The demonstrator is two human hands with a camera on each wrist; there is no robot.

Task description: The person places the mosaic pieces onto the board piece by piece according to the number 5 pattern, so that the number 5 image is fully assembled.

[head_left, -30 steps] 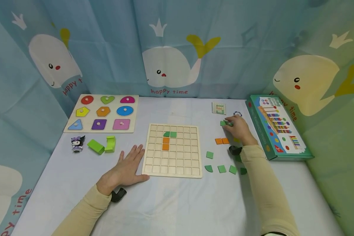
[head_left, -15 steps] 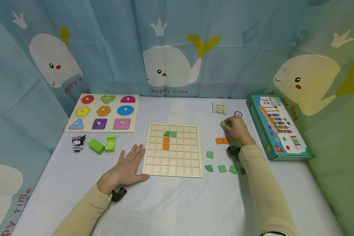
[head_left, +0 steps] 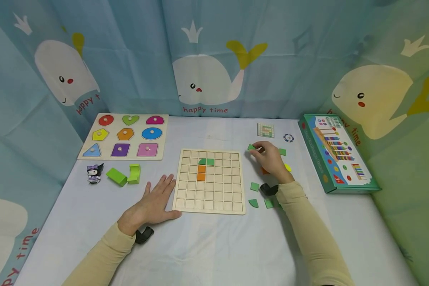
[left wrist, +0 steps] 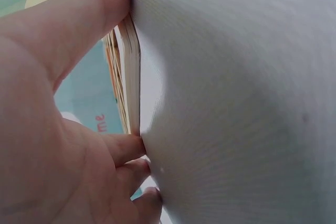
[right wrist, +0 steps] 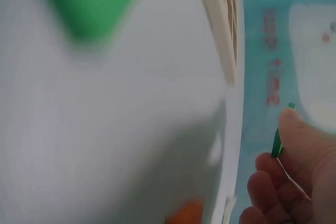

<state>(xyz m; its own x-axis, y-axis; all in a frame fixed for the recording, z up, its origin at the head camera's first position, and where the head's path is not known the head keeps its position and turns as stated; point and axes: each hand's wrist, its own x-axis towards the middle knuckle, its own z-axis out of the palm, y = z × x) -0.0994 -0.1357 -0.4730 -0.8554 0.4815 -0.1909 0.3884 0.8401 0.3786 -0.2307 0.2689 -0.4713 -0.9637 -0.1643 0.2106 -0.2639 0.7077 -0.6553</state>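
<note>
White tabletop (head_left: 214, 250) | left hand (head_left: 151, 206): palm-down, spread (beside grid board (head_left: 218, 194)) | right hand (head_left: 270, 159): aloft, pinching green tile (head_left: 251, 147)

left sleeve (head_left: 100, 250): beige, wrist-length | right sleeve (head_left: 312, 230): beige, wrist-length | 2 wrist pieces (head_left: 143, 237): black, curved

The right hand (head_left: 270, 159) has shifted leftward toward the grid board (head_left: 219, 185), carrying a green tile (head_left: 251, 147) (pinched between thumb and finger). A second green tile (head_left: 282, 151) and the round chip (head_left: 288, 138) are now exposed; the orange tiles (head_left: 264, 171) are mostly covered.
</note>
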